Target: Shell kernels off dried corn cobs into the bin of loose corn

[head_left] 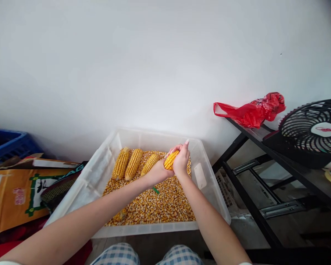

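Note:
Between my two hands is a yellow corn cob point(171, 160), held over a translucent plastic bin point(160, 229). My left hand point(157, 172) is closed round its left, lower side. My right hand point(182, 159) wraps the right side, with the thumb pointing up. Loose corn kernels point(160, 204) cover the bin's floor. Three more cobs lie on the kernels to the left of my hands: one at the far left point(121, 163), one beside it point(134, 164), and a smaller one point(150, 164) close to my left hand. A small green strip point(156, 190) rests on the kernels.
A cardboard box point(11, 198) and a blue crate point(11, 145) stand left of the bin. To the right is a black-framed table point(292, 165) bearing a red plastic bag point(256, 110) and a black fan point(314, 129). A white wall point(154, 66) rises behind the bin.

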`<control>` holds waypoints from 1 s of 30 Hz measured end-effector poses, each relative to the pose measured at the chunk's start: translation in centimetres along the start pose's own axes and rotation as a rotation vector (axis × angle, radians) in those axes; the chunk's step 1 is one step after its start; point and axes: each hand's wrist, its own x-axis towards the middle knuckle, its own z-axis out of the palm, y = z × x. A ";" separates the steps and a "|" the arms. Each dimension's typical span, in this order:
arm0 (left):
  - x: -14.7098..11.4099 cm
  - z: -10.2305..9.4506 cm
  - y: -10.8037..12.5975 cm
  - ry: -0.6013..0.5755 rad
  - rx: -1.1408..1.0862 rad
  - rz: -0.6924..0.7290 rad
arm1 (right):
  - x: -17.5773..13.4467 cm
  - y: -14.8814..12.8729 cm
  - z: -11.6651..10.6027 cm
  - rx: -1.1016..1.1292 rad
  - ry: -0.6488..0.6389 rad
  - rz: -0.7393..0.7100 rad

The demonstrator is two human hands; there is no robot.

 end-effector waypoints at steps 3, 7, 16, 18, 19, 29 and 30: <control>0.1 -0.5 -0.1 -0.085 0.009 -0.079 | 0.4 0.4 -0.2 0.025 -0.028 -0.005; 0.7 -2.5 0.0 -0.010 0.311 0.032 | 2.1 1.2 -1.2 0.019 -0.073 0.074; 1.4 -5.9 2.6 0.274 0.103 0.145 | 2.1 2.7 -1.2 -0.085 -0.242 0.310; 1.6 -5.4 2.3 0.312 -0.011 0.140 | 1.0 3.1 -0.4 -0.024 -0.274 0.271; 1.6 -5.1 2.0 0.326 -0.037 0.128 | 0.6 3.3 -0.2 -0.050 -0.296 0.227; 0.9 -5.2 2.2 -0.065 -0.315 -0.147 | 2.5 1.5 -1.3 -0.005 -0.053 0.092; 0.6 -4.9 2.3 -0.147 -0.291 -0.145 | 2.4 1.2 -1.2 0.042 -0.172 0.146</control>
